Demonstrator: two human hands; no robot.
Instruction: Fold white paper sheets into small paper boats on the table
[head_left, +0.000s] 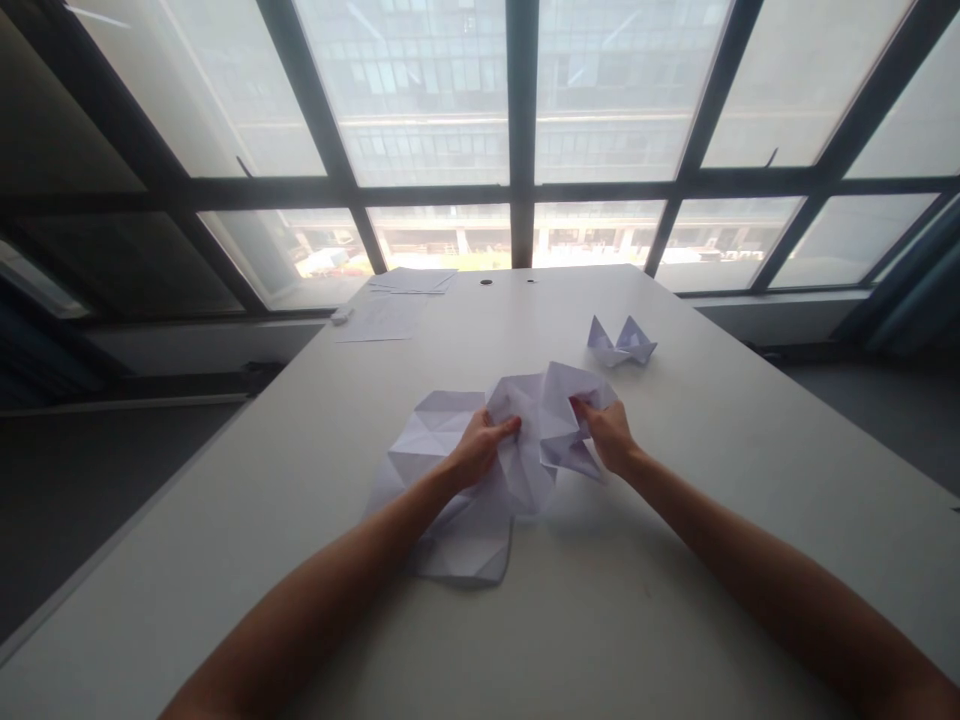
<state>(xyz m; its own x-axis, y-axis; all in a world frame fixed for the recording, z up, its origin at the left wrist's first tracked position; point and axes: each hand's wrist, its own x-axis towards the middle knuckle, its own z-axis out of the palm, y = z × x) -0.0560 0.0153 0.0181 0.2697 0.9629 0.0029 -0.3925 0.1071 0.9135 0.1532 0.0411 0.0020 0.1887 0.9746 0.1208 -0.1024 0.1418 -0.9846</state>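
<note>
A creased sheet of white paper [525,425] is held up between my two hands, its surface crossed by many fold lines. My left hand [480,447] pinches it from the left, thumb lying on top and fingers hidden behind. On the other side, my right hand [606,430] grips the right part, where a folded flap juts toward me. Beneath and left of my left hand lies another creased paper sheet [435,435], flat on the table and partly covered by my forearm. Whether the two papers touch, I cannot tell.
Beyond my right hand stands a folded paper piece with two pointed peaks [622,345]. Flat paper sheets [382,318] lie at the far left of the white table [675,580], beside a small white object [341,316]. A dark round disc [486,282] sits near the far edge, before the windows.
</note>
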